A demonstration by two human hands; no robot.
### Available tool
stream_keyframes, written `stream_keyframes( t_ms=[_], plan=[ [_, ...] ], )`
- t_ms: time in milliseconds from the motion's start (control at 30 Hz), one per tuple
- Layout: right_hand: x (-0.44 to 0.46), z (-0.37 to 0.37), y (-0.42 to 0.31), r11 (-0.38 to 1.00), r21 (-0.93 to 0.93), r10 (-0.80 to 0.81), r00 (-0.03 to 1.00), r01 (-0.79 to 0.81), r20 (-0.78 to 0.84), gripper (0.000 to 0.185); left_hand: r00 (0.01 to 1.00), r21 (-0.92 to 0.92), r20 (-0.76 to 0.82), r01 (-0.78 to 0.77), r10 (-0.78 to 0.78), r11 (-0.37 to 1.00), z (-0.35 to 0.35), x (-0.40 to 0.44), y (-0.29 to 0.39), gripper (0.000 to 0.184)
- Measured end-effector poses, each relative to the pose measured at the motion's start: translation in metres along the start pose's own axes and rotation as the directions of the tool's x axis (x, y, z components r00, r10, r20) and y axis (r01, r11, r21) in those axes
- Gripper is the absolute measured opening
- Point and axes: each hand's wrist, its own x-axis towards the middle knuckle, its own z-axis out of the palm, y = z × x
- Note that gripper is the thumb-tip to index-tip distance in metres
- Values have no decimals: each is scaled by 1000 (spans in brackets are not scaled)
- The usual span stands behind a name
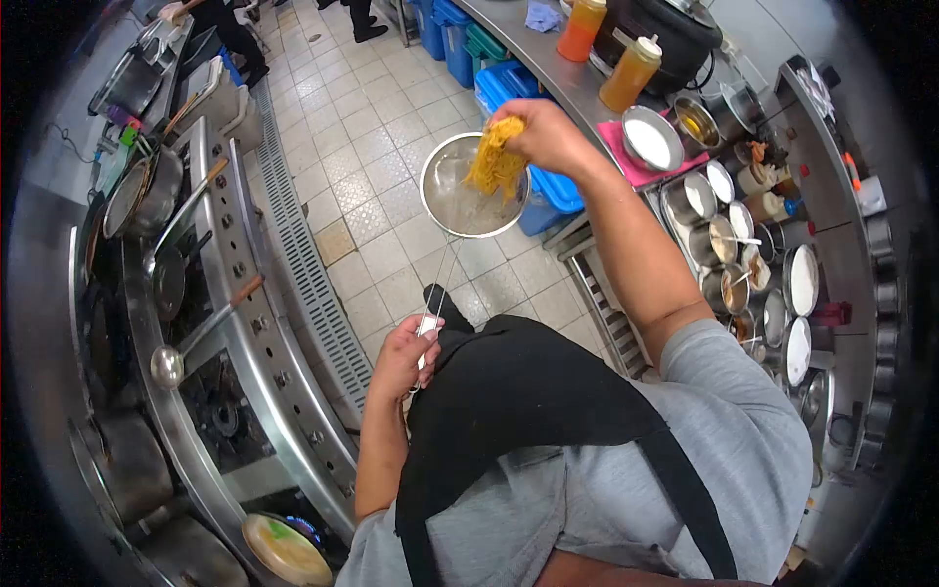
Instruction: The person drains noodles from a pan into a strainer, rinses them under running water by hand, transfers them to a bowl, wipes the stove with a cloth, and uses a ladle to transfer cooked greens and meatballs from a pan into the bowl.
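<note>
My left hand (406,354) is closed around the handle of a round wire-mesh strainer (452,213), holding it out in front of me over the tiled floor. Above the strainer's right side, my right hand (543,135) grips a clump of yellow noodles (497,161). The noodles hang down from the fingers into the strainer's opening. Whether their lower ends touch the mesh is hard to make out.
Left of me runs a steel stove (279,382) with a ladle (168,367), several pots and a pan (286,550) over a blue flame. To the right, a counter carries sauce bottles (631,73), a white-filled bowl (652,139) and several metal containers. Blue bins (553,201) stand below. Another person's legs (240,44) show far ahead.
</note>
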Motion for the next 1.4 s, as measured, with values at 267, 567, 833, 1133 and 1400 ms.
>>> stream_keyframes(
  t_ms=[267,567,833,1133,1400],
  plan=[
    [87,-90,-25,992,93,-58,969,82,-242,23,988,114,151,21,-38,993,-31,123,113,19],
    [174,-122,23,995,86,77,943,-52,-323,20,976,136,204,42,-69,990,-34,222,171,21],
    [274,-112,97,943,297,206,966,-153,-155,22,988,189,109,91,-113,978,-35,294,225,17],
    [424,-163,93,958,285,100,973,-37,-208,27,998,70,56,27,-31,997,-40,368,295,19],
    [519,-246,49,975,201,4,889,99,-457,29,982,89,188,-12,-5,996,-70,454,369,18]
  ],
)
